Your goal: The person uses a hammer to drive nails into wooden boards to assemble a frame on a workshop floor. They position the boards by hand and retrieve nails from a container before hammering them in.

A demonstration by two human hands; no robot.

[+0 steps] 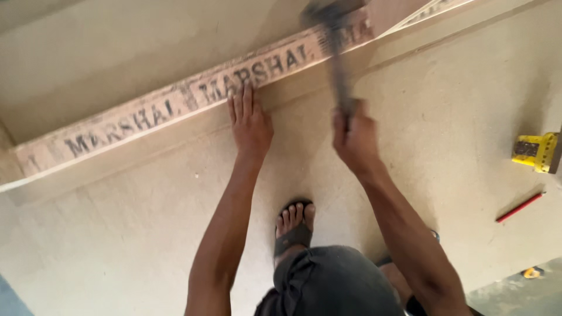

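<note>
The board edge (175, 105) is running from nine o'clock up to one o'clock across the panel (146, 234). The tape measure (535, 152) is sitting at three o'clock, the pencil (520, 207) lying just below it, the foot (294, 225) resting at six o'clock.

Carpentry workshop or joinery site: showing large pale board sheets (146, 246) lying flat under both hands, a stencilled plywood strip (146, 117) standing on edge just beyond the fingertips, a yellow measuring tool (535, 151) and a red pencil (519, 207) lying well right of the right hand.
</note>
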